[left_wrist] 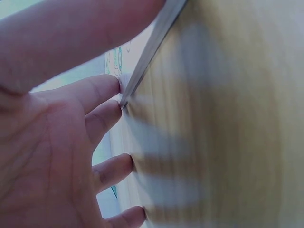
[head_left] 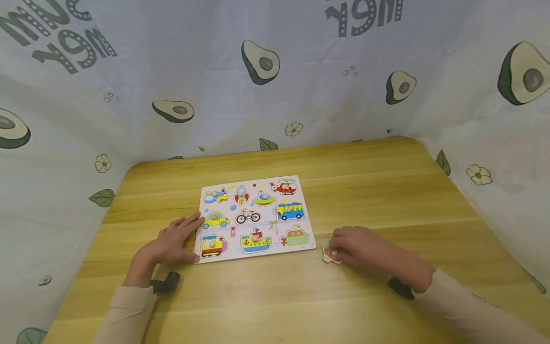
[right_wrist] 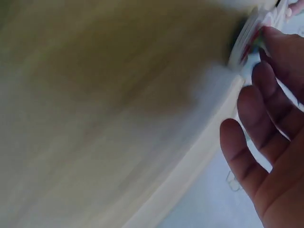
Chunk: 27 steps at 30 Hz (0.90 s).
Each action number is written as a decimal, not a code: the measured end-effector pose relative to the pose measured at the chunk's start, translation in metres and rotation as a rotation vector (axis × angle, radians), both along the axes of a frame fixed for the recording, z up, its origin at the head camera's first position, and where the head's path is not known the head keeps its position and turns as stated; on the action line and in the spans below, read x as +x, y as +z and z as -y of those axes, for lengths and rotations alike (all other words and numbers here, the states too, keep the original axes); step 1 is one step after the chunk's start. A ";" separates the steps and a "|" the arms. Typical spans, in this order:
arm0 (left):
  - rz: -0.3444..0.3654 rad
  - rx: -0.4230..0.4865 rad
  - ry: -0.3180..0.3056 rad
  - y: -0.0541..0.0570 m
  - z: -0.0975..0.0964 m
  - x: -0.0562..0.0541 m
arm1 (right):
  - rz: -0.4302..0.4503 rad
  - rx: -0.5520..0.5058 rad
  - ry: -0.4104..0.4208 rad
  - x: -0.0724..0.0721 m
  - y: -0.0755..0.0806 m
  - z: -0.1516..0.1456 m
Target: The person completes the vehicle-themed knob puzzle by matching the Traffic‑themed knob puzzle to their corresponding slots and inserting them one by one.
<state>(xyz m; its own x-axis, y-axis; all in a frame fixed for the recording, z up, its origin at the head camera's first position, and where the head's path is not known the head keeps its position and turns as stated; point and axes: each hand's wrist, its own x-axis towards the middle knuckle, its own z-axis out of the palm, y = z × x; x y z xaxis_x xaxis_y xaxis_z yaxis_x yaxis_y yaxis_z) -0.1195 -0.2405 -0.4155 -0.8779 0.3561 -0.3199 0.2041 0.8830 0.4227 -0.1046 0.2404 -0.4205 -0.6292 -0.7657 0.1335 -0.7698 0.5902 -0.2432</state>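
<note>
A wooden peg puzzle board (head_left: 275, 234) lies in the middle of the table, with knobbed vehicle pieces such as a blue bus (head_left: 289, 210), a yellow car (head_left: 215, 220) and a ship (head_left: 256, 241) in it. Along the board's left edge my left hand (head_left: 169, 243) rests with fingers spread, thumb at the lower corner; the left wrist view has fingertips right at the edge. Just off the lower right corner, my right hand (head_left: 358, 248) pinches a small puzzle piece (head_left: 326, 249) with a pale rim and green and orange print. The fingers hide much of its picture.
The wood-grain table (head_left: 266, 296) reaches back to a hanging cloth (head_left: 206, 71) printed with avocados, which also drapes down both sides. Dark wrist straps (head_left: 166, 283) sit under the forearms, near the tabletop.
</note>
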 end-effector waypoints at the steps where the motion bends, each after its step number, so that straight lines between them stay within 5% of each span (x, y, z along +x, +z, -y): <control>1: -0.001 0.000 0.001 0.000 0.000 0.000 | 0.014 0.005 -0.037 -0.001 0.001 0.000; 6: -0.008 0.006 0.002 0.000 0.000 0.000 | 0.035 0.041 -0.201 -0.005 0.002 -0.001; 15: -0.011 0.016 0.006 -0.002 0.002 0.001 | -0.006 0.093 -0.302 -0.008 -0.003 0.000; 27: -0.019 0.020 -0.006 -0.002 0.004 0.000 | 0.047 0.028 -0.272 -0.009 0.004 0.012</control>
<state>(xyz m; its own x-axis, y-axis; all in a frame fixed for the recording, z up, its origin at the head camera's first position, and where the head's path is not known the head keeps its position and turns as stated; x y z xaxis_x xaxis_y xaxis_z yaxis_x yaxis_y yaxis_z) -0.1197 -0.2448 -0.4176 -0.8816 0.3676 -0.2961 0.2175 0.8731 0.4362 -0.1140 0.2283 -0.4160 -0.8170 -0.5709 0.0806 -0.5706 0.7806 -0.2550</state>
